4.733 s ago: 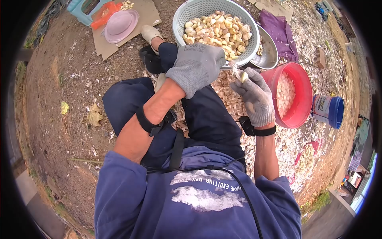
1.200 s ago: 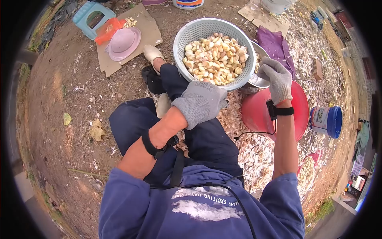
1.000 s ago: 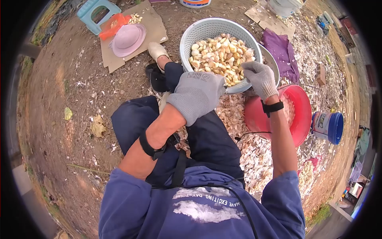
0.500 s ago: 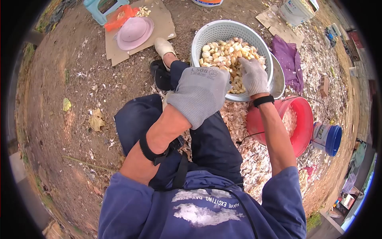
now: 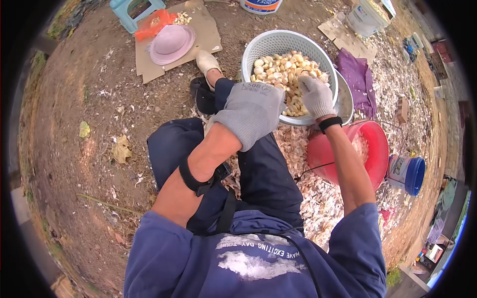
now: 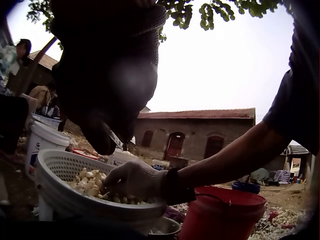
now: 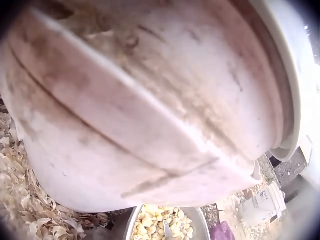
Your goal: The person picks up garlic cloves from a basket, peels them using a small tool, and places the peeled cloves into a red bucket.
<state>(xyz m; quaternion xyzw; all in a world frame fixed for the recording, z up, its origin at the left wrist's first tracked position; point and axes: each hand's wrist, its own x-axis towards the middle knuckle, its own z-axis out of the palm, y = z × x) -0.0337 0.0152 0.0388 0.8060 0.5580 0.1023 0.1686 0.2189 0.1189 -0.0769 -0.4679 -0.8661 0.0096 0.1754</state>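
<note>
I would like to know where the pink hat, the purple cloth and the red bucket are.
Pink hat (image 5: 170, 43): head view, on its crown.
Purple cloth (image 5: 357, 80): head view, on its middle.
Red bucket (image 6: 220, 217): left wrist view, on its outer wall.

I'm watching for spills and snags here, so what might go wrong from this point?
The right hand is in among the garlic cloves, so a quick pull might flick some over the basket rim onto the peels. The thin cable passes in front of the red bucket, close to that arm, and could snag.
</note>
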